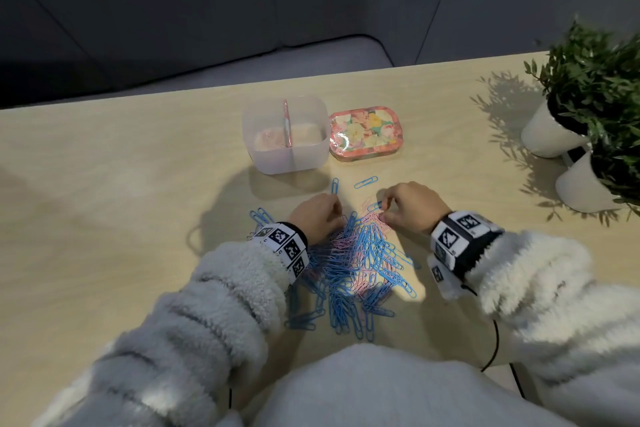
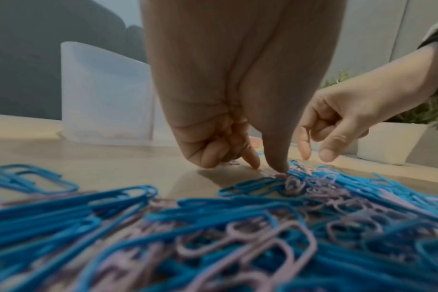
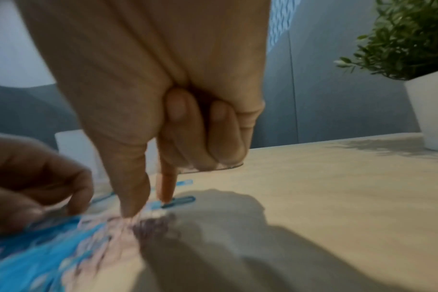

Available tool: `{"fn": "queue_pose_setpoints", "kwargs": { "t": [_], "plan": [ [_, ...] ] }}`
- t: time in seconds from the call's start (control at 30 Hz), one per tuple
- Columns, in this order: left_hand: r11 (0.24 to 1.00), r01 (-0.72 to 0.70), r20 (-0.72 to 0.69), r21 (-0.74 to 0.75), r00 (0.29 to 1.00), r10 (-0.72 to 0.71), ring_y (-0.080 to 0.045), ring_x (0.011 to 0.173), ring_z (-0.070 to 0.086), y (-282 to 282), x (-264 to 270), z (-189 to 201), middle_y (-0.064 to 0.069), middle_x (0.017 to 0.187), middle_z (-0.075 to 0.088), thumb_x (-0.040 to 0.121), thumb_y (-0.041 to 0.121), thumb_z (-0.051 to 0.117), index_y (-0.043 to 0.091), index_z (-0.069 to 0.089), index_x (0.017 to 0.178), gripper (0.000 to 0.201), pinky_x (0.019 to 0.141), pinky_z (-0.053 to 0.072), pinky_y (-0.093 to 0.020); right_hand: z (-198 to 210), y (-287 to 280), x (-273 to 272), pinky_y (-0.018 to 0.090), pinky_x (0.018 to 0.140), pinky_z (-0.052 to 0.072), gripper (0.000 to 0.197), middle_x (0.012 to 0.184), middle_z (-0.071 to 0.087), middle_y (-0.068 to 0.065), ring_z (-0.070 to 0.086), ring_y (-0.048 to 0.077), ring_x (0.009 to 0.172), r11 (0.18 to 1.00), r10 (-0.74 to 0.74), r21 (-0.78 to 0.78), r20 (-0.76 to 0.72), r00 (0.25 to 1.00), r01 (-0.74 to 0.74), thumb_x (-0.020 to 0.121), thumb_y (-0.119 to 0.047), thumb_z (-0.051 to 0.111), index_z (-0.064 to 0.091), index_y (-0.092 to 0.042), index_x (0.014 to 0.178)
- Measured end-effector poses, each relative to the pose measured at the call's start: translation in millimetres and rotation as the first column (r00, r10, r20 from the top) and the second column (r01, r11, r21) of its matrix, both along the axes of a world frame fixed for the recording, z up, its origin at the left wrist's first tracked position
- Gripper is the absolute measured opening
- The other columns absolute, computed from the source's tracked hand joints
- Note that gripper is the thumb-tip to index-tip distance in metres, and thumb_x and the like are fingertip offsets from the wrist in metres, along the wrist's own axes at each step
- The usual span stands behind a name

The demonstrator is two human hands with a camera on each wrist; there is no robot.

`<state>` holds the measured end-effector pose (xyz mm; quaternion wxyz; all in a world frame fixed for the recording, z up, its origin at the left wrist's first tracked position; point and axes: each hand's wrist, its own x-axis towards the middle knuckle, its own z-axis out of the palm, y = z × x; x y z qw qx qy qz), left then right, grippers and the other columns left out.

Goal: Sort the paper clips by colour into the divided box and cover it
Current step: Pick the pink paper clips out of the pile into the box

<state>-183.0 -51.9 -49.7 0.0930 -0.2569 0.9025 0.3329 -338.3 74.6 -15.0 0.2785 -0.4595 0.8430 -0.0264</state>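
Observation:
A heap of blue and pink paper clips (image 1: 356, 260) lies on the table in front of me. Behind it stands the translucent divided box (image 1: 285, 135), with pink clips inside, and its floral lid (image 1: 363, 133) lies to the box's right. My left hand (image 2: 265, 166) points thumb and forefinger down onto pink clips at the heap's far edge, with its other fingers curled in. My right hand (image 3: 150, 203) does the same. Its forefinger presses a blue clip (image 3: 179, 202) and its thumb touches the heap. Neither hand has a clip lifted.
Two loose blue clips (image 1: 335, 185) (image 1: 366, 182) lie between the heap and the box. Two white pots of green plants (image 1: 585, 121) stand at the table's right edge. The table's far edge runs just behind the box.

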Motion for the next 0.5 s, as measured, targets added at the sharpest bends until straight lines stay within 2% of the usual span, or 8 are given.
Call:
{"fn": "queue_pose_setpoints", "kwargs": {
  "t": [0.07,0.1,0.17,0.3,0.4,0.5],
  "plan": [
    [0.999,0.038,0.019,-0.012,0.999,-0.038,-0.029,0.099,0.055,1.2,3.0,-1.3,-0.012,0.111,0.057,0.084,0.024,0.061,0.01,0.054,0.104,0.026,0.085,0.042,-0.036,-6.3,12.5,4.9,0.033,0.076,0.045,0.034,0.106,0.067,0.008,0.06,0.031,0.102,1.0,0.006,0.03,-0.044,0.999,-0.005,0.074,-0.035,0.071,0.063,-0.022,0.104],
    [0.998,0.054,0.025,-0.015,0.998,-0.053,-0.03,0.099,0.055,1.2,4.6,-1.4,-0.012,0.11,0.056,0.084,0.024,0.062,0.009,0.054,0.104,0.026,0.085,0.043,-0.038,-9.7,16.4,7.2,0.035,0.078,0.046,0.039,0.109,0.067,0.009,0.06,0.031,0.105,1.0,-0.003,0.024,-0.056,0.998,0.005,0.075,-0.037,0.071,0.061,-0.023,0.11],
    [0.997,0.078,0.043,-0.023,0.996,-0.077,-0.03,0.097,0.055,-0.4,7.1,-1.7,-0.014,0.107,0.056,0.084,0.023,0.062,0.007,0.056,0.099,0.023,0.085,0.042,-0.038,-15.9,21.4,12.5,0.036,0.081,0.047,0.035,0.109,0.069,0.008,0.06,0.031,0.106,1.0,-0.028,-0.016,-0.073,0.997,0.026,0.079,-0.034,0.068,0.063,-0.024,0.112],
    [0.998,0.065,0.064,-0.002,0.996,-0.065,-0.027,0.09,0.054,-6.2,14.3,-2.0,-0.013,0.1,0.057,0.085,0.026,0.06,0.006,0.058,0.093,0.021,0.079,0.041,-0.034,-22.0,25.3,22.5,0.033,0.072,0.046,0.012,0.094,0.072,0.004,0.062,0.031,0.096,0.994,-0.035,-0.109,-0.097,0.995,0.024,0.085,-0.026,0.058,0.067,-0.023,0.092],
    [0.999,-0.009,0.04,0.048,0.999,0.007,-0.02,0.075,0.049,-11.5,21.7,2.5,-0.007,0.079,0.055,0.086,0.025,0.06,0.011,0.058,0.084,0.015,0.067,0.037,-0.03,-24.5,24.6,24.9,0.031,0.06,0.036,0.011,0.085,0.068,0.007,0.061,0.033,0.085,0.993,0.01,-0.118,-0.12,0.993,-0.024,0.085,-0.023,0.052,0.057,-0.018,0.077],
    [0.988,-0.147,-0.076,0.045,0.986,0.15,-0.015,0.06,0.04,-22.5,27.0,23.4,0.003,0.064,0.044,0.088,0.023,0.055,0.014,0.054,0.081,0.012,0.055,0.032,-0.026,-23.8,23.5,23.2,0.029,0.059,0.032,0.012,0.083,0.066,0.009,0.059,0.033,0.08,0.992,0.064,-0.104,-0.107,0.992,-0.075,0.085,-0.022,0.05,0.05,-0.017,0.074]
  ]
}}
